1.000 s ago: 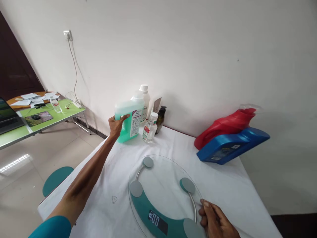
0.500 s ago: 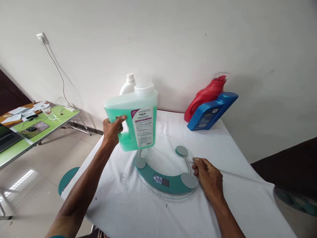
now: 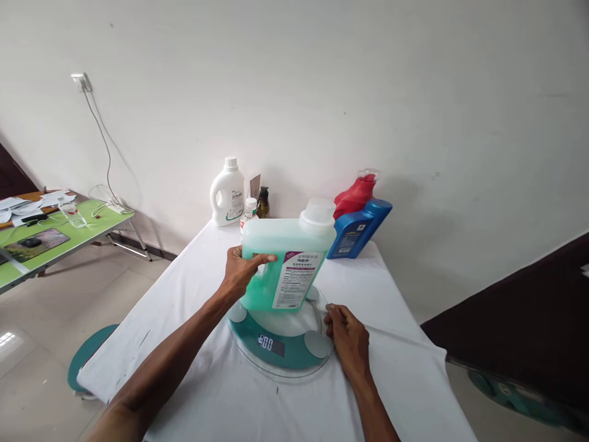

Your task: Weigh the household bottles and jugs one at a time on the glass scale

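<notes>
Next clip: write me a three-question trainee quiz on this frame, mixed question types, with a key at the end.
1. True or false: the left hand holds the green liquid jug over the glass scale.
2. Which thing does the right hand touch? A) the blue bottle B) the scale's rim C) the white bottle
3. Fill in: the red bottle leans on the ____ bottle by the wall.

Key:
1. True; whether its base touches the plate cannot be told.
2. B
3. blue
</notes>
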Demonstrator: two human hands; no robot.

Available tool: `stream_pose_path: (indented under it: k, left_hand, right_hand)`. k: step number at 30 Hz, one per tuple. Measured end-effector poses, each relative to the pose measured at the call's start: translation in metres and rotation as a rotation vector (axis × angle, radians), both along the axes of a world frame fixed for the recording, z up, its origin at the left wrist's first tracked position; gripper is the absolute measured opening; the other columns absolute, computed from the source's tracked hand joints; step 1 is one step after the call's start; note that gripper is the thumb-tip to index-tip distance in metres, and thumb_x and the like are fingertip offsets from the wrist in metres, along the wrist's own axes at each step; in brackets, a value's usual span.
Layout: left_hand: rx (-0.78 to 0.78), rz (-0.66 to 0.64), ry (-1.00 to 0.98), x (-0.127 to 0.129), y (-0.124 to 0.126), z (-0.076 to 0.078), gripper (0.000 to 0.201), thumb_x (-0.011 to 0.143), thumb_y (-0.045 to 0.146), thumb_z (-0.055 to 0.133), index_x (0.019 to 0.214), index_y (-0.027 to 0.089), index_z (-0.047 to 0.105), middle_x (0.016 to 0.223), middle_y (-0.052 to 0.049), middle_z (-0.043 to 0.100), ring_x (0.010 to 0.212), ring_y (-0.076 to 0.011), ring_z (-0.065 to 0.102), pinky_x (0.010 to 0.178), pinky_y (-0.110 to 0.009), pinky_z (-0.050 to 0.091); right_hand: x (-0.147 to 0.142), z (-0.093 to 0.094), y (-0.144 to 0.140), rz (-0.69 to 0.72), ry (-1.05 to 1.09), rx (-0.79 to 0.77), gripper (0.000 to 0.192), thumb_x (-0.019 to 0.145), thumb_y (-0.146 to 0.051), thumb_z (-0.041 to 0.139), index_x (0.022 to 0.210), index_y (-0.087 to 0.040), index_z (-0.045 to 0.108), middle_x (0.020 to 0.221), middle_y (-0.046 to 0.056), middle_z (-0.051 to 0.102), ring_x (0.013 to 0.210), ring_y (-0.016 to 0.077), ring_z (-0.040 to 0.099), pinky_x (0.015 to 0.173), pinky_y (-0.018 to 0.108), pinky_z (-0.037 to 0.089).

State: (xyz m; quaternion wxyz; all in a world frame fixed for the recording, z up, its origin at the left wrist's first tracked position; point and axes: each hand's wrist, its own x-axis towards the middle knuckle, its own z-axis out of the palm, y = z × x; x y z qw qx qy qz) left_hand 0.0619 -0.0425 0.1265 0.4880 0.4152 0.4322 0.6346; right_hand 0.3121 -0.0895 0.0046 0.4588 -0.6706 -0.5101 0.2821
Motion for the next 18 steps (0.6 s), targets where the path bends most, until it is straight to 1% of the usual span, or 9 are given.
stream_pose_path:
  k: [2,6,9,11,13,15,16,17,18]
  left_hand:
    - [-0.005,-0.006,-0.006,0.003,0.000,-0.001,0.073,0.042,0.050,0.102,0.046,0.021,0.035,0.048,0.009,0.028,0.048,-0.0036,0.026,0.046,-0.024,0.021]
    - [0.009,-0.023,0.013,0.005,-0.002,-0.004,0.072,0.043,0.052,0.103,0.048,0.020,0.039,0.051,0.008,0.032,0.051,-0.0050,0.031,0.048,-0.024,0.028]
    - [0.057,-0.069,0.091,-0.001,-0.002,-0.008,0.072,0.051,0.062,0.099,0.050,0.020,0.040,0.053,0.006,0.035,0.053,-0.0066,0.034,0.051,-0.025,0.031]
    - [0.144,-0.093,0.200,-0.011,-0.001,-0.012,0.068,0.058,0.067,0.096,0.056,0.019,0.048,0.058,0.003,0.044,0.058,-0.0097,0.042,0.055,-0.026,0.037]
    - [0.276,-0.087,0.309,-0.027,0.002,-0.023,0.064,0.060,0.073,0.094,0.070,0.018,0.062,0.072,-0.001,0.059,0.071,-0.0153,0.055,0.066,-0.029,0.046]
    - [0.374,-0.043,0.351,-0.046,0.009,-0.041,0.070,0.067,0.084,0.084,0.084,0.018,0.070,0.086,-0.005,0.068,0.083,-0.0201,0.061,0.077,-0.032,0.051]
    - [0.380,-0.004,0.345,-0.056,0.013,-0.052,0.073,0.073,0.090,0.074,0.086,0.019,0.070,0.087,-0.006,0.068,0.083,-0.0207,0.062,0.078,-0.033,0.052]
    - [0.347,0.050,0.337,-0.066,0.017,-0.065,0.074,0.081,0.092,0.062,0.083,0.019,0.069,0.082,-0.006,0.066,0.078,-0.0197,0.060,0.075,-0.033,0.051]
    - [0.290,0.119,0.345,-0.074,0.021,-0.078,0.073,0.087,0.091,0.056,0.077,0.019,0.066,0.074,-0.004,0.062,0.071,-0.0179,0.057,0.071,-0.033,0.049]
  right_hand:
    - [0.000,0.000,0.000,0.002,-0.014,-0.007,0.052,0.089,-0.073,0.053,0.079,-0.024,0.067,0.065,0.003,0.068,0.055,0.0182,0.058,0.060,0.030,0.048]
    - [0.001,-0.002,0.001,-0.013,-0.031,-0.029,0.050,0.088,-0.071,0.054,0.079,-0.024,0.068,0.069,0.004,0.071,0.058,0.0195,0.061,0.062,0.031,0.048]
    - [0.001,-0.002,0.002,-0.027,-0.048,-0.045,0.048,0.088,-0.068,0.055,0.081,-0.024,0.069,0.069,0.005,0.072,0.060,0.0204,0.063,0.065,0.032,0.048]
    - [0.001,-0.002,0.002,-0.022,-0.049,-0.050,0.045,0.088,-0.066,0.055,0.079,-0.024,0.069,0.066,0.004,0.071,0.059,0.0205,0.062,0.065,0.033,0.048]
    - [0.001,0.000,0.002,-0.018,-0.044,-0.049,0.043,0.089,-0.064,0.056,0.077,-0.025,0.068,0.065,0.004,0.070,0.058,0.0201,0.061,0.064,0.033,0.048]
    - [0.000,0.001,0.002,-0.019,-0.039,-0.043,0.042,0.090,-0.064,0.056,0.075,-0.025,0.066,0.065,0.004,0.070,0.058,0.0197,0.061,0.064,0.033,0.048]
    - [0.000,0.001,0.002,-0.020,-0.039,-0.039,0.042,0.090,-0.064,0.056,0.074,-0.026,0.066,0.066,0.003,0.070,0.059,0.0198,0.061,0.065,0.032,0.048]
    - [0.000,0.001,0.002,-0.020,-0.039,-0.036,0.042,0.090,-0.064,0.056,0.074,-0.026,0.065,0.066,0.003,0.070,0.059,0.0199,0.062,0.065,0.033,0.048]
    - [-0.001,0.001,0.003,-0.019,-0.039,-0.033,0.042,0.090,-0.064,0.056,0.074,-0.026,0.065,0.066,0.003,0.070,0.060,0.0201,0.062,0.065,0.033,0.048]
